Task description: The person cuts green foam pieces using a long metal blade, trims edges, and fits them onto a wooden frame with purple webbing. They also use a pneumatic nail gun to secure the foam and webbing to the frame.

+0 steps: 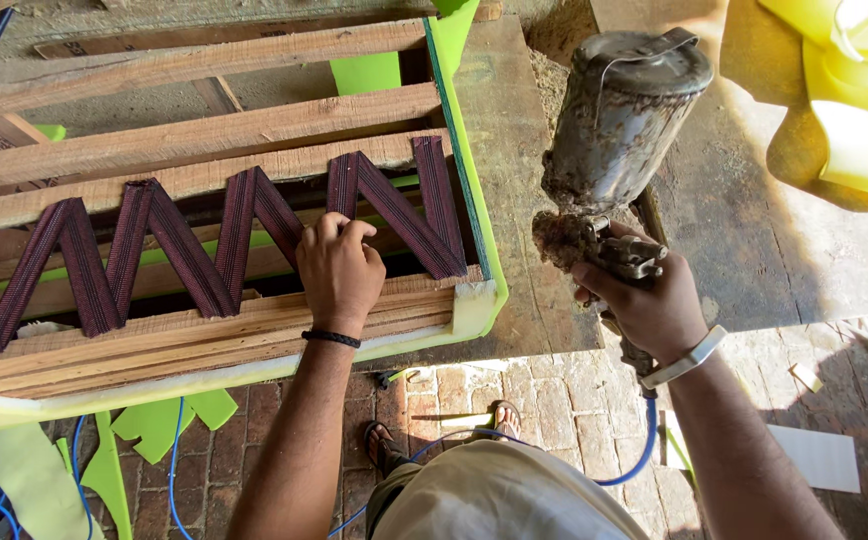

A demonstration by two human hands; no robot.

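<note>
Webbing (194, 240): dark maroon, fine ribbed stripes, zigzag. Foam edging (469, 180) at 12 o'clock: lime green. Spray gun cup (619, 115) at 2: grey, grimy. Hose (644, 445): blue. Wristband (686, 357): white.

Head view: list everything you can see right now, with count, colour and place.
wooden frame: one, bare wood slats, left half
webbing straps: zigzag row, dark maroon, across the frame
foam sheet: bright green, along the frame's right and lower edges
foam scraps: several, green, on the brick floor lower left
yellow foam: one piece, top right
spray gun: one, grimy metal cup, centre right
air hose: blue, below the gun
left hand: on the webbing, black wristband
right hand: grip on the spray gun, white wristband
</note>
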